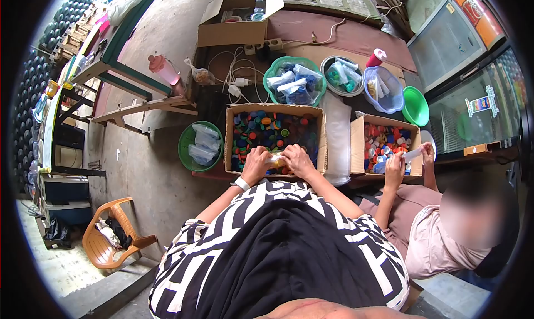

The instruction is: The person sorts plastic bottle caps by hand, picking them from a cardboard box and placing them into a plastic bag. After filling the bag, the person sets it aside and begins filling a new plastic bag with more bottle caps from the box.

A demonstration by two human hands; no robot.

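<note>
Over the near side of a cardboard box of colourful plastic bottle caps, my two hands meet. My left hand, with a white band at the wrist, pinches one side of a small clear plastic bag. Fingers of my right hand are closed on the bag's other side. Something yellowish shows at the bag, too small to make out. Caps of blue, green, orange and red lie loose just beyond my fingers.
At right a co-worker's hands hold a clear bag above another cap box. Filled bags lie in a green basin, a teal basin, a bowl and a blue basin. White cables lie behind.
</note>
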